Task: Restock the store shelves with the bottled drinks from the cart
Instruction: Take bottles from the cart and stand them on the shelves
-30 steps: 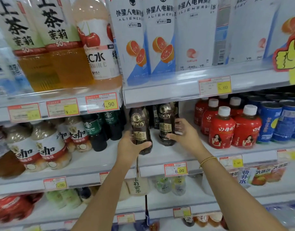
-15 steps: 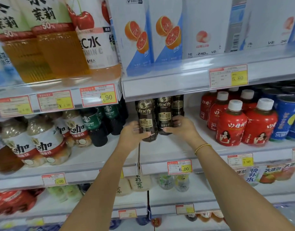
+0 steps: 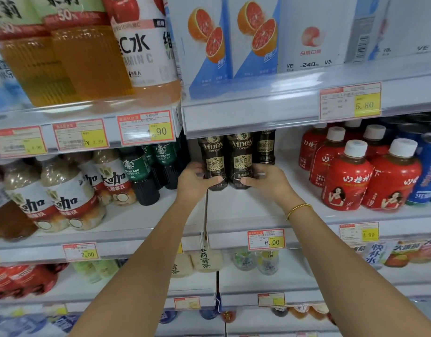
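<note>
Here, at the middle shelf [image 3: 246, 210], centre bay, below the lip of the shelf above:

Left coffee bottle [image 3: 213, 158]: dark, upright, cap hidden by the upper lip. It touches the right coffee bottle [image 3: 242, 158], which is of the same kind and also upright.

Third coffee bottle [image 3: 266, 148]: farther back and to the right, just behind the pair.

Left hand [image 3: 193, 177]: arm stretched forward and up. The fingers curl round the far left side of the left coffee bottle and the thumb lies across its lower front.

Right hand [image 3: 269, 180]: arm likewise extended, with a gold bracelet [image 3: 298, 209] at the wrist. The thumb presses the lower front of the right coffee bottle and the fingers wrap its right side.

Bases of the pair: possibly seated on the shelf, but the hands partly cover them, so I cannot tell.

Neighbours: green-labelled bottles [image 3: 136, 166] to the left and red bottles [image 3: 345, 181] to the right, well apart from the pair. A price tag [image 3: 266, 239] hangs on the near edge below.
</note>
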A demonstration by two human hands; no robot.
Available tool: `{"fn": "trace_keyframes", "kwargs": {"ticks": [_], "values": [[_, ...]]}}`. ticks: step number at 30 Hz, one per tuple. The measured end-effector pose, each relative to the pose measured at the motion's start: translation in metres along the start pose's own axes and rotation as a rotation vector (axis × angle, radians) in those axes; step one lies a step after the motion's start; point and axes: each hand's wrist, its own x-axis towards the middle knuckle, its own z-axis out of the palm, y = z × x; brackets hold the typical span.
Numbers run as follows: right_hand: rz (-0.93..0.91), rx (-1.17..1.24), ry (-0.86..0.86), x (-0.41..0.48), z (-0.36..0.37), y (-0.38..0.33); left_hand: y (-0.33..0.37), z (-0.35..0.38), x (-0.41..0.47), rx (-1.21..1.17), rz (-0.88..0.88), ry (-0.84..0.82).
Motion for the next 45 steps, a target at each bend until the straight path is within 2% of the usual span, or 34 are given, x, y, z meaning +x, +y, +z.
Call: {"fn": "trace_keyframes", "kwargs": {"ticks": [19,25,28,30,32,35,39,42,45], "values": [[0.049,-0.069,0.041,-0.011,0.003,-0.012,0.001,0.003,-0.006,-0.041,0.013,0.02],[0.068,-0.232,0.066,-0.022,0.008,-0.021,0.006,-0.006,-0.023,-0.053,0.013,-0.028],[-0.071,-0.403,0.248,-0.05,0.016,-0.031,-0.004,-0.03,-0.052,-0.072,0.061,0.125],[-0.239,-0.385,0.319,-0.086,0.029,-0.034,-0.02,-0.053,-0.09,-0.064,0.149,0.225],[-0.304,-0.338,0.198,-0.129,0.054,-0.024,-0.047,-0.075,-0.138,-0.056,0.166,0.225],[-0.205,-0.336,-0.174,-0.191,0.109,0.021,-0.118,-0.1,-0.209,-0.007,0.062,0.095],[0.098,-0.423,-0.574,-0.258,0.196,0.128,-0.247,-0.12,-0.295,0.184,-0.358,-0.081],[0.291,-0.491,-0.818,-0.305,0.253,0.206,-0.334,-0.124,-0.352,0.233,-0.655,-0.187],[0.479,-0.565,-1.016,-0.351,0.296,0.269,-0.41,-0.118,-0.404,0.322,-0.888,-0.384]]}}
